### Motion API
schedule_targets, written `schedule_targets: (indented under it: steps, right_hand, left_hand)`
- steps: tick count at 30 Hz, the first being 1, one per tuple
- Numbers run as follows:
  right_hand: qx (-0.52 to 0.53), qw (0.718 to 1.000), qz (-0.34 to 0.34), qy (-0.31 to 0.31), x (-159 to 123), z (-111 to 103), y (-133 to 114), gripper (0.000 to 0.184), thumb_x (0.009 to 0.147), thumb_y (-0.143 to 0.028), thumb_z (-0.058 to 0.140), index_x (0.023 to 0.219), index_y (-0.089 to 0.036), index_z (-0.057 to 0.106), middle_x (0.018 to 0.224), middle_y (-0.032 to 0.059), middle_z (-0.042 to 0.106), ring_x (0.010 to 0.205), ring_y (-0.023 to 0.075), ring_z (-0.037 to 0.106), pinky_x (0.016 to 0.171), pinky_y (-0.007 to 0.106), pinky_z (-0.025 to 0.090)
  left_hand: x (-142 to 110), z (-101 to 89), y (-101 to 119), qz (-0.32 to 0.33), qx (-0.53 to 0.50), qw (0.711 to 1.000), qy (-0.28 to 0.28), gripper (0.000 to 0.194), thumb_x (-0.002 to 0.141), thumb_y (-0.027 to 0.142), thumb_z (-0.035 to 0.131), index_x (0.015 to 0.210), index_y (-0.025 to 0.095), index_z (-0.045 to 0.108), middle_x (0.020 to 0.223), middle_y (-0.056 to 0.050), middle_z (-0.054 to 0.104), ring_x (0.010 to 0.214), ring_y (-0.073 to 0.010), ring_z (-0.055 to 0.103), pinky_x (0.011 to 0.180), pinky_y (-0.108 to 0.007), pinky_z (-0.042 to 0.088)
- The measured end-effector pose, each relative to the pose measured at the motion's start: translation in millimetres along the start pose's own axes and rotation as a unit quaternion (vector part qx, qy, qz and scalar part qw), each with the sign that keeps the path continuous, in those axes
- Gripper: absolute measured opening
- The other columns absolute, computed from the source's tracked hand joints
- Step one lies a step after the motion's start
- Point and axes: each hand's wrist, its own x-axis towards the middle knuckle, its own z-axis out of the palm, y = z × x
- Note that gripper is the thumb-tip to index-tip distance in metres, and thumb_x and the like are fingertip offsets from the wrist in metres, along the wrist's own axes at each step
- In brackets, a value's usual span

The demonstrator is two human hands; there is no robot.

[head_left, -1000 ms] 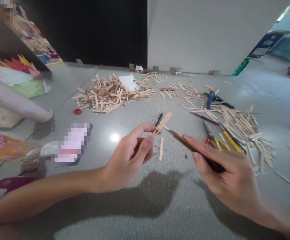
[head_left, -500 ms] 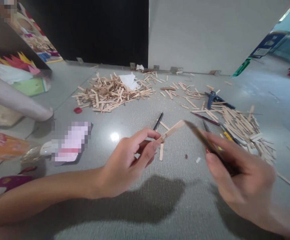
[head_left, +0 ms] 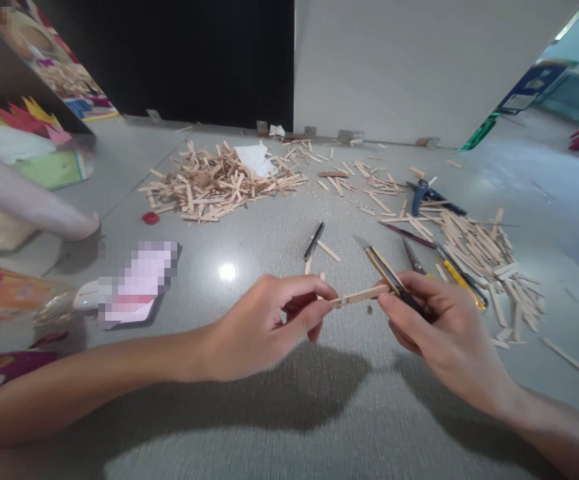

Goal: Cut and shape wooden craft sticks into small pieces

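The left hand point(head_left: 269, 327) is nearly closed, pinching one end of a wooden stick point(head_left: 366, 295) between thumb and fingertips. The right hand point(head_left: 439, 333) is curled round a knife point(head_left: 382, 265), blade pointing toward the table's far edge, and its thumb and fingers also touch the stick's other end. The stick is level with neither hand's palm, held above the table point(head_left: 249, 440), between the hands.

A pen point(head_left: 314, 241) lies beyond them. Toward the far edge sits a pile of sticks point(head_left: 214, 190) with white paper point(head_left: 255, 160) on it; a black board point(head_left: 209, 60) and a white board point(head_left: 399, 67) stand behind. More sticks point(head_left: 479, 243) lie toward the right edge, a phone point(head_left: 139, 287) toward the left.

Fingers hide both stick ends; the phone's screen is blurred, and the table's near edge is cut off.
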Motion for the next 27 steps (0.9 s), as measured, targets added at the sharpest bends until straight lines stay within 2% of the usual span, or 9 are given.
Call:
schedule_targets:
  steps: [7,9,11,13,17,20,23,27]
  right_hand:
    - [-0.054,0.997,-0.037,0.039,-1,3,-3,0.016,0.092,-0.024,0.065,0.078,-0.02,0.07,0.05,-0.0098,0.042,0.042,0.0076,0.031,0.035,0.021,0.018]
    - [-0.087,0.993,-0.062,0.056,-2,3,0,0.016,0.093,-0.024,0.066,0.078,-0.02,0.071,0.051,-0.0088,0.045,0.042,0.008,0.035,0.036,0.022,0.021]
    - [-0.137,0.982,-0.108,0.077,-5,2,4,0.014,0.097,-0.024,0.065,0.089,-0.02,0.076,0.052,-0.0083,0.049,0.041,0.009,0.039,0.036,0.022,0.027]
    - [-0.211,0.956,-0.181,0.093,-9,-1,6,0.017,0.103,-0.023,0.062,0.108,-0.022,0.078,0.053,-0.0082,0.055,0.039,0.0102,0.044,0.038,0.023,0.034]
    - [-0.374,0.862,-0.335,0.072,-20,-14,2,0.036,0.105,-0.011,0.062,0.134,-0.028,0.073,0.067,-0.0047,0.074,0.047,0.0135,0.062,0.05,0.027,0.049]
    - [-0.444,0.813,-0.377,0.026,-28,-24,-5,0.05,0.108,-0.008,0.057,0.154,-0.027,0.062,0.062,-0.006,0.069,0.045,0.0149,0.06,0.048,0.03,0.049]
    - [-0.481,0.782,-0.395,0.006,-37,-29,-6,0.064,0.109,-0.01,0.054,0.171,-0.022,0.043,0.059,-0.006,0.064,0.04,0.0162,0.053,0.042,0.033,0.045]
    - [-0.504,0.781,-0.369,-0.01,-49,-30,1,0.085,0.104,-0.012,0.062,0.178,-0.019,0.021,0.055,-0.0063,0.059,0.04,0.0183,0.053,0.042,0.035,0.048]
  left_hand:
    - [1,-0.6,5,-0.032,-0.07,0.997,-0.009,0.019,0.104,0.029,0.056,0.102,0.017,0.071,0.065,0.006,0.065,0.052,-0.0069,0.05,0.048,-0.015,0.04]
    - [1,-0.5,6,-0.034,-0.072,0.997,-0.014,0.02,0.105,0.028,0.055,0.101,0.016,0.071,0.064,0.006,0.065,0.051,-0.0067,0.049,0.047,-0.015,0.039]
    - [1,0.0,5,-0.016,-0.044,0.999,0.005,0.023,0.106,0.027,0.054,0.099,0.015,0.072,0.063,0.005,0.065,0.052,-0.0065,0.05,0.047,-0.014,0.039]
    - [-1,0.7,5,0.021,0.0,0.999,0.049,0.024,0.106,0.023,0.053,0.096,0.014,0.073,0.063,0.005,0.064,0.053,-0.006,0.052,0.047,-0.013,0.038]
    - [-4,2.4,2,0.095,0.078,0.984,0.127,0.019,0.106,0.019,0.057,0.099,0.013,0.074,0.063,0.006,0.065,0.05,-0.0045,0.051,0.044,-0.011,0.035]
    - [-6,3.2,2,0.125,0.118,0.974,0.151,0.019,0.107,0.017,0.057,0.098,0.012,0.074,0.062,0.007,0.065,0.048,-0.0038,0.049,0.043,-0.011,0.034]
    - [-7,3.3,2,0.129,0.15,0.964,0.177,0.02,0.107,0.017,0.058,0.096,0.013,0.074,0.061,0.007,0.065,0.043,-0.0028,0.044,0.041,-0.011,0.033]
    - [-10,3.4,2,0.132,0.188,0.952,0.204,0.02,0.108,0.021,0.061,0.094,0.015,0.074,0.061,0.007,0.066,0.042,-0.0029,0.044,0.043,-0.012,0.036]
